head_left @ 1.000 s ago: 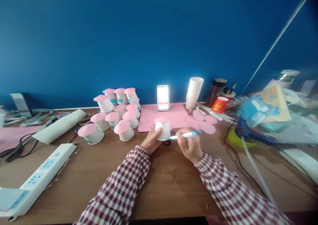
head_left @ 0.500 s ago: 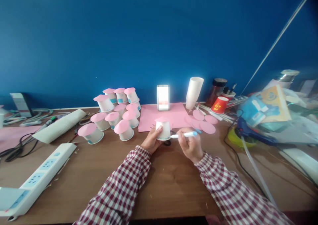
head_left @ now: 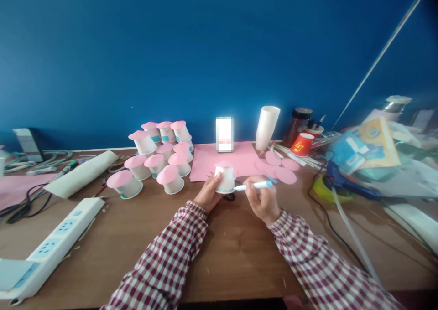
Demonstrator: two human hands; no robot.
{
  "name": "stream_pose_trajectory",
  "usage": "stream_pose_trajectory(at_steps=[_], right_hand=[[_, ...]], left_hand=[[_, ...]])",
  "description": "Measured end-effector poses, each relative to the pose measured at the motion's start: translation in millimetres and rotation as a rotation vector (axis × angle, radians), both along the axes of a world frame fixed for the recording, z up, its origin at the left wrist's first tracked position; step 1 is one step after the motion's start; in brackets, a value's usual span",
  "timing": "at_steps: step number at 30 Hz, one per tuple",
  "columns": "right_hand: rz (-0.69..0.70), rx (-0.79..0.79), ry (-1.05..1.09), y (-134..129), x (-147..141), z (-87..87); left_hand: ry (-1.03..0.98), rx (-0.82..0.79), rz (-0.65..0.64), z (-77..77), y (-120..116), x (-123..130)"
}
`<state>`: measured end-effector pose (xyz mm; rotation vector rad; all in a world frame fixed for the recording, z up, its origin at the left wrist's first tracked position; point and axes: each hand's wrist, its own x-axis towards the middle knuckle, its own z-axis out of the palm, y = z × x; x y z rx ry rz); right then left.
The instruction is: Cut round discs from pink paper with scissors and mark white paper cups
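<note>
Upside down in my left hand (head_left: pixel 208 192) is a white paper cup (head_left: pixel 225 178) with a pink paper disc on top. A blue-green zigzag line runs along its lower rim. My right hand (head_left: pixel 262 199) grips a white marker (head_left: pixel 257 185) with a light blue end, its tip at the right side of the cup's rim. Whether the tip touches the cup is too small to tell. To the left stand several upturned paper cups (head_left: pixel 171 181) topped with pink discs. Loose pink paper discs (head_left: pixel 286 175) lie beyond my right hand.
Pink paper sheets (head_left: pixel 201 164) lie under a bright phone-like screen (head_left: pixel 225 134). Stacked white cups (head_left: pixel 267 125), a red cup (head_left: pixel 302 144) and a dark jar (head_left: pixel 298 123) stand back right. A blue glue gun (head_left: pixel 352 182) is on the right, a power strip (head_left: pixel 58 241) on the left.
The cup in my left hand has turned or tilted slightly. My right hand and the marker stay almost in the same place.
</note>
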<state>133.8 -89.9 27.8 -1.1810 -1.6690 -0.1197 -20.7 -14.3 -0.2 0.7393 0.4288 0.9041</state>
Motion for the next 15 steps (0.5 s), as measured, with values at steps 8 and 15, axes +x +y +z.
stream_pose_trajectory(at_steps=[8, 15], right_hand=[[-0.001, -0.033, -0.021, 0.8, 1.2, -2.0], [0.005, -0.039, -0.009, 0.7, 0.5, -2.1]], left_hand=[[0.007, -0.006, -0.007, -1.3, -0.3, 0.0], [-0.008, -0.013, -0.014, 0.5, -1.1, 0.3]])
